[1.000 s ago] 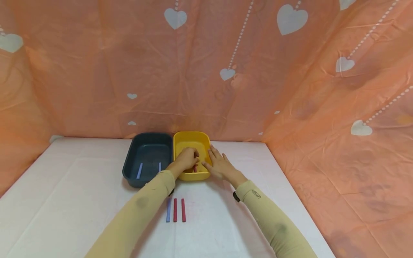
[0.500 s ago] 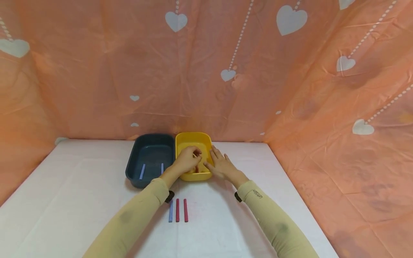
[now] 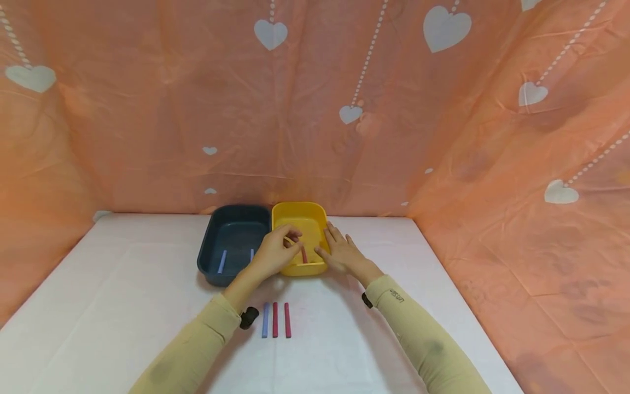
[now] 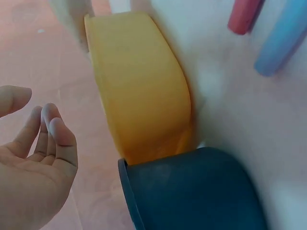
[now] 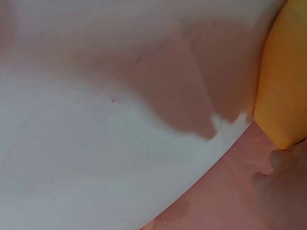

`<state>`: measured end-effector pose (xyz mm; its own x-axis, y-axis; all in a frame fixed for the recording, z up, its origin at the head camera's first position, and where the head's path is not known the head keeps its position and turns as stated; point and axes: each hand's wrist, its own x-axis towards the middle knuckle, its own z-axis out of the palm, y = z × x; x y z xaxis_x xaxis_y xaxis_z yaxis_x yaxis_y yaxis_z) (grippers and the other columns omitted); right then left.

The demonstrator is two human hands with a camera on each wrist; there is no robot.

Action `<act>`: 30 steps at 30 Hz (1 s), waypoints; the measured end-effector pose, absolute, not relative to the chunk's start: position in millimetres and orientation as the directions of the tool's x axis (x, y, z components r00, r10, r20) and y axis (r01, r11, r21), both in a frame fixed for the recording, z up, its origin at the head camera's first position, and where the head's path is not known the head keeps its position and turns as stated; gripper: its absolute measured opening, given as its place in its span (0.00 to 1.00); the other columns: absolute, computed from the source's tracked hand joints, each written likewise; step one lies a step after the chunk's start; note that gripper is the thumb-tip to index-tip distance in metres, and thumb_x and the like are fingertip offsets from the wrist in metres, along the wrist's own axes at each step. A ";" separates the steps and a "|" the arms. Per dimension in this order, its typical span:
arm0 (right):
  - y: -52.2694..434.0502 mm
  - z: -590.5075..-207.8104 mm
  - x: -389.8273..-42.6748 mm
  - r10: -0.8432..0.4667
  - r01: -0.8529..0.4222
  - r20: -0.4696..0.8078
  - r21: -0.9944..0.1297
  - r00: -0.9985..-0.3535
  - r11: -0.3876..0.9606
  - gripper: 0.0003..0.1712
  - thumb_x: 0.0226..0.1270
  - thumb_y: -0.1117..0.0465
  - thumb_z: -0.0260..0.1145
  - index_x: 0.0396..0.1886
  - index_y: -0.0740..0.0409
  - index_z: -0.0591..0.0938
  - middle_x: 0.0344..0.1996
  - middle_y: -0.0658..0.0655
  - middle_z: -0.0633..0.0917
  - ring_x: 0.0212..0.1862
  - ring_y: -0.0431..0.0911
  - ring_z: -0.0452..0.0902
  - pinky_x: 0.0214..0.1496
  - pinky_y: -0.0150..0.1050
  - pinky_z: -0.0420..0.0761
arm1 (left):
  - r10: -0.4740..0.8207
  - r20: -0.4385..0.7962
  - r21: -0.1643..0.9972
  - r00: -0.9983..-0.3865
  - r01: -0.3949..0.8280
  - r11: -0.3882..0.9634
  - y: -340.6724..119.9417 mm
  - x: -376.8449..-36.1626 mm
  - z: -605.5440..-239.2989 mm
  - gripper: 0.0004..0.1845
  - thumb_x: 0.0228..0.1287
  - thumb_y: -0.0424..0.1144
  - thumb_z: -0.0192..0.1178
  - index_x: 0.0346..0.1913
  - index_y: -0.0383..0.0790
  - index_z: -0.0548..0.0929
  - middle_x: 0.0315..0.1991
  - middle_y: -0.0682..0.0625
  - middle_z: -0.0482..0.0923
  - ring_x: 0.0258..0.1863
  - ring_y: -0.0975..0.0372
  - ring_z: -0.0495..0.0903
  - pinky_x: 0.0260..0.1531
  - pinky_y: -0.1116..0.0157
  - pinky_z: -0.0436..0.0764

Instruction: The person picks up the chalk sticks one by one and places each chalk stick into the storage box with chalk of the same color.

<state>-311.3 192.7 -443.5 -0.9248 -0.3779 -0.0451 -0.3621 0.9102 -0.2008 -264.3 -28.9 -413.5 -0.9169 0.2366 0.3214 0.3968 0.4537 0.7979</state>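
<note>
Yellow tray is being steadied by the flat right hand while the left hand, fingers loose and empty, is hovering over its red stick.

Yellow tub beside a dark blue-grey tub. A dark red stick lies in the yellow tub; two pale blue sticks lie in the dark tub. On the white table: one pale blue stick and two dark red sticks. Sleeves: pale tan. Backdrop: orange-pink cloth patterned with white hearts on white dotted lines.
</note>
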 end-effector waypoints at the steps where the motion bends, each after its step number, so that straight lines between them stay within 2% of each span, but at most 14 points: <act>1: 192.7 -443.5 -311.2 -0.380 -0.365 -0.042 -0.200 -0.924 0.909 0.45 0.84 0.39 0.43 0.83 0.66 0.50 0.84 0.62 0.44 0.84 0.55 0.42 0.82 0.60 0.47 | 0.234 0.328 0.799 -0.915 0.401 0.449 -31.0 -261.3 -414.1 0.12 0.70 0.34 0.66 0.53 0.33 0.83 0.45 0.44 0.82 0.41 0.55 0.82 0.48 0.57 0.83; 15: 191.8 -443.0 -310.1 -0.378 -0.358 -0.048 -0.226 -0.925 0.906 0.45 0.84 0.38 0.44 0.84 0.66 0.48 0.85 0.61 0.43 0.84 0.56 0.42 0.82 0.58 0.44 | 0.214 0.241 0.828 -0.947 0.316 0.463 -53.2 -218.4 -429.5 0.12 0.70 0.33 0.66 0.53 0.35 0.83 0.43 0.47 0.79 0.36 0.59 0.77 0.38 0.69 0.79; 25: 194.0 -442.8 -311.3 -0.382 -0.360 -0.053 -0.237 -0.923 0.903 0.46 0.84 0.38 0.43 0.84 0.66 0.49 0.85 0.61 0.42 0.84 0.55 0.41 0.82 0.59 0.44 | 0.247 0.153 0.774 -0.957 0.271 0.572 -66.4 -199.7 -443.0 0.13 0.68 0.32 0.68 0.53 0.35 0.83 0.41 0.50 0.78 0.33 0.61 0.73 0.34 0.68 0.77; 30: 192.7 -443.3 -311.1 -0.382 -0.361 -0.047 -0.244 -0.923 0.900 0.45 0.84 0.38 0.44 0.83 0.66 0.49 0.85 0.61 0.42 0.84 0.55 0.42 0.82 0.59 0.44 | 0.277 0.133 0.709 -0.952 0.286 0.644 -71.2 -193.7 -449.4 0.13 0.66 0.32 0.70 0.51 0.37 0.84 0.41 0.51 0.78 0.35 0.61 0.76 0.40 0.64 0.82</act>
<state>-311.1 192.7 -443.3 -0.9229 -0.3823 -0.0469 -0.3606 0.9003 -0.2439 -193.7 -71.2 -449.4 -0.9517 0.2771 0.1326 0.2864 0.6443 0.7091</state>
